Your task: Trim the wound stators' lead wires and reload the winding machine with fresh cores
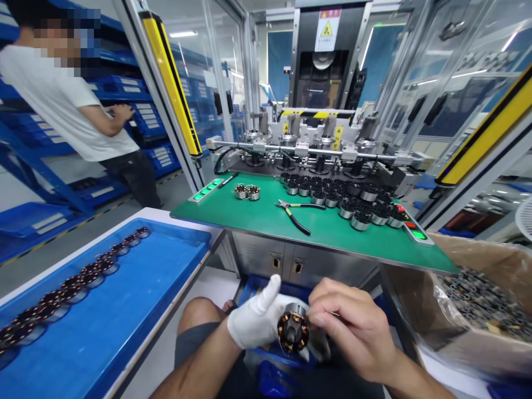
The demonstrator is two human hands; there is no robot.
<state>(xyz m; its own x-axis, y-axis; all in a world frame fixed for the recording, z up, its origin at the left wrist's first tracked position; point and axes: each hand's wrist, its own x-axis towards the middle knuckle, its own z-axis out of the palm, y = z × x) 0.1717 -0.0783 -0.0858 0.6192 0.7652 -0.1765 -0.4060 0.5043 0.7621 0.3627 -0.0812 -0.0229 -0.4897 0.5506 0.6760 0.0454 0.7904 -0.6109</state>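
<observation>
My left hand [255,318], in a white glove, is closed around a round wound stator [293,331] with copper coils, held over my lap. My bare right hand [353,324] is curled against the stator's right side, fingers pinched on something thin that I cannot make out. Both hands sit below the front edge of the green work mat [257,213].
Pliers [293,213] lie on the green mat, two stators [246,192] at its left, many stators [353,202] at its right. A blue tray [124,299] with a row of stators is on my left, a cardboard box [482,299] of parts on my right. A person in white stands far left.
</observation>
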